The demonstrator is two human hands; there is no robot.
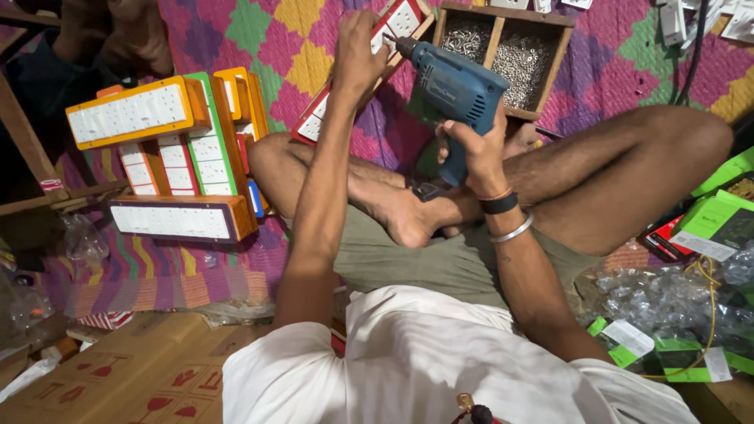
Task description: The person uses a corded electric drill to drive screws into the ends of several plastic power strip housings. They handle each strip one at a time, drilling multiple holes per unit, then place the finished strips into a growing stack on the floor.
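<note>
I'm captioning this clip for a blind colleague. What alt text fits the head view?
A seated, cross-legged person's right hand grips a blue electric drill, its tip against a red-framed switchboard steadied by the left hand. A wooden tray of screws sits behind; stacked switchboards lie left.

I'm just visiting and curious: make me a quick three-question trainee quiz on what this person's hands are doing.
1. True or false: the right hand grips a blue power drill.
2. What does the left hand hold? A) a red-edged switch board B) a hammer C) a green box
3. Fill in: the wooden tray beyond the drill holds small metal ____.

Key: 1 true. 2 A. 3 screws.
</note>
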